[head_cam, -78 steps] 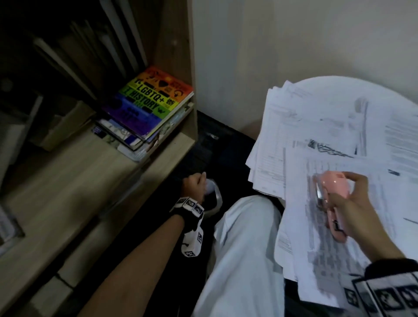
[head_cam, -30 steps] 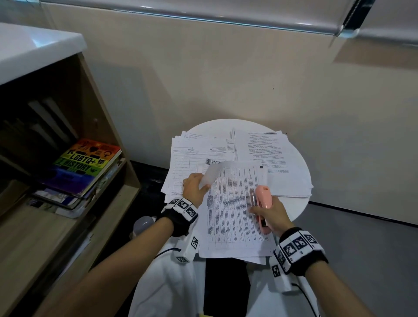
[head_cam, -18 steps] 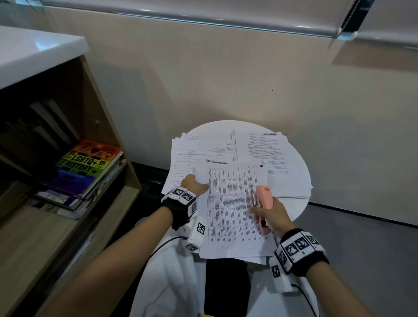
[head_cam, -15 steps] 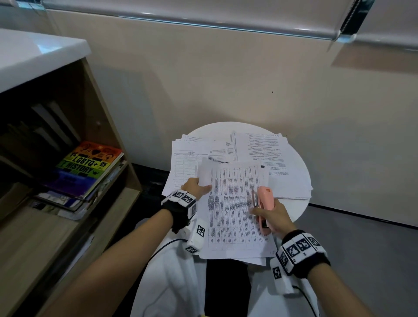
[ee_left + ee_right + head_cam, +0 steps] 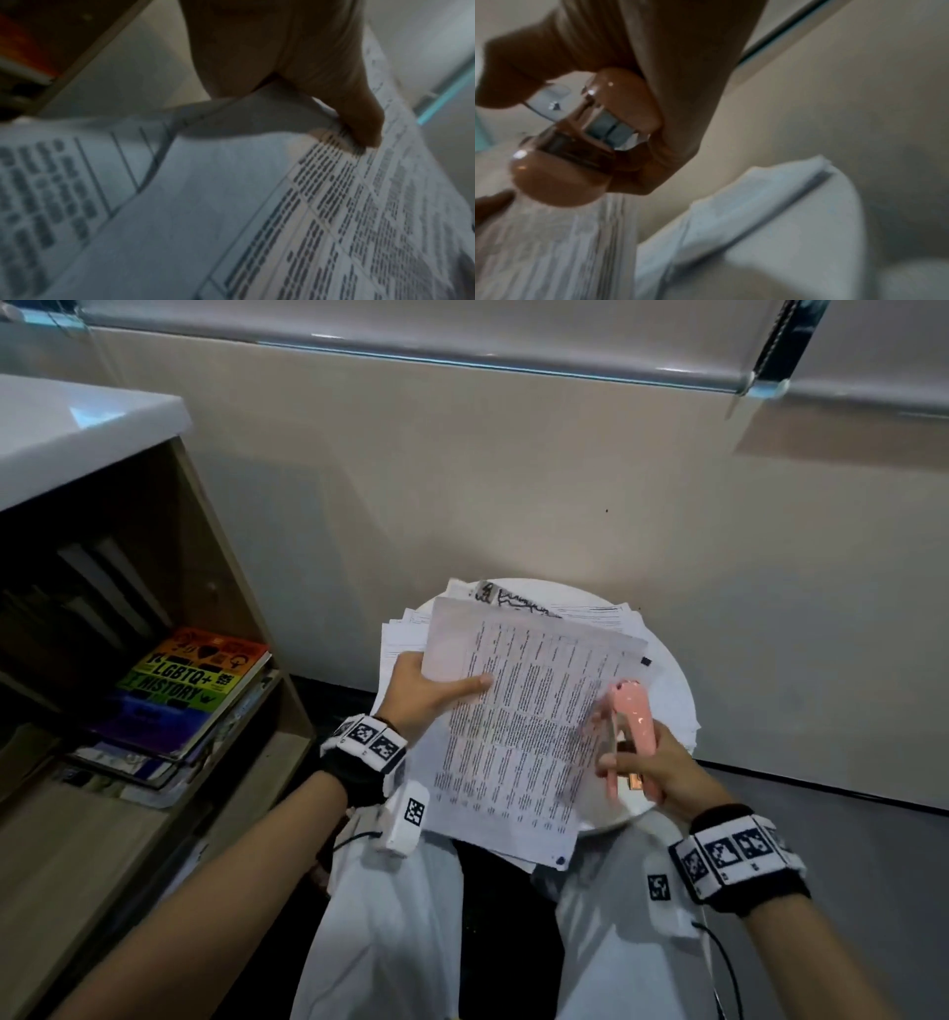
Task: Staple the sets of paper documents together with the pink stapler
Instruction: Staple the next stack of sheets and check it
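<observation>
A set of printed sheets [image 5: 518,726] is lifted and tilted above the small round white table [image 5: 672,680]. My left hand [image 5: 426,690] holds the set at its left edge, thumb on top; the left wrist view shows that thumb [image 5: 359,121] pressed on the printed page [image 5: 334,213]. My right hand [image 5: 642,762] grips the pink stapler [image 5: 634,726] at the set's right edge, upright, nose pointing away from me. In the right wrist view the stapler [image 5: 582,142] sits in curled fingers above the paper's edge [image 5: 552,243]. More paper piles [image 5: 405,634] lie on the table beneath.
A wooden shelf unit [image 5: 154,762] stands at the left, holding a stack of books with a rainbow-covered one [image 5: 190,685] on top. A beige wall [image 5: 565,480] is right behind the table. My legs in white trousers [image 5: 400,916] are under the papers. Grey floor lies to the right.
My left hand has lifted the printed set off the table and tilted it. The right hand has raised the stapler with it, at the set's right edge.
</observation>
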The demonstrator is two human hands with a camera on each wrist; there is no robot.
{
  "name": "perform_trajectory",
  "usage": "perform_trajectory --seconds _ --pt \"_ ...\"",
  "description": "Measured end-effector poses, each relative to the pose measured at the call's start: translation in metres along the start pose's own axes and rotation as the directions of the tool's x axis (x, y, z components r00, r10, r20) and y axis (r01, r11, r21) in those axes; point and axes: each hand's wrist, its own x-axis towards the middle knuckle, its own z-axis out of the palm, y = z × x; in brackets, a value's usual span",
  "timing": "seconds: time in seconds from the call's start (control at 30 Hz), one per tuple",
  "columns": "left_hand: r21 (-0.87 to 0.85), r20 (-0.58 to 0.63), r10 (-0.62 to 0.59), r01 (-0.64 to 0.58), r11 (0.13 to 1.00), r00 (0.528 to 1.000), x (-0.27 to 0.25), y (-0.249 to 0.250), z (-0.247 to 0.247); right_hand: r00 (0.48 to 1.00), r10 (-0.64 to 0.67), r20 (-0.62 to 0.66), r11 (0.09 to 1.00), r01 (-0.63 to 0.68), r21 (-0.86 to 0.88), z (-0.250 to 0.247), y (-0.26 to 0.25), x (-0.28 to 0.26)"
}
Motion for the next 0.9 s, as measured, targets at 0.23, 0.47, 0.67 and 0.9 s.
perform_trajectory --seconds 0.23,0.47,0.67,0.9 --pt "0.18 -0.182 0.413 -0.382 0.906 0.893 -0.001 0.03 0.027 0.945 -0.315 -0.084 0.899 0.268 -0.347 0.042 -0.044 0.01" --pt "0.202 -0.197 0.533 -0.498 0.843 0.823 0.01 0.029 0.012 0.961 -0.265 -0.083 0.932 0.233 -0.279 0.033 -0.039 0.015" --pt "0.109 -0.067 0.306 -0.298 0.948 0.95 0.029 0.039 0.003 0.98 -0.187 -0.06 0.952 0.166 -0.259 0.023 -0.042 0.033" --pt "0.088 -0.151 0.39 -0.38 0.921 0.908 0.027 0.043 0.008 0.968 -0.235 -0.083 0.954 0.214 -0.21 0.021 -0.045 0.041"
